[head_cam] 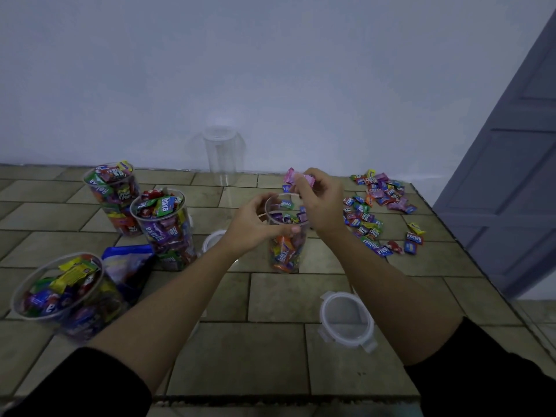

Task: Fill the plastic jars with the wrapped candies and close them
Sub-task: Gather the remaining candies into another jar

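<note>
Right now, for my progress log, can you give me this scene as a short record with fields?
left hand: grips the jar in work near its rim
right hand: pinches pink candies above that jar's mouth
jar in work: upright, no lid, mostly filled
full jars: three at the left, none lidded
empty jar: upright by the wall
loose candies: spread on the table at the right
lid: lies on the table, nearer the person than the jar in work
</note>
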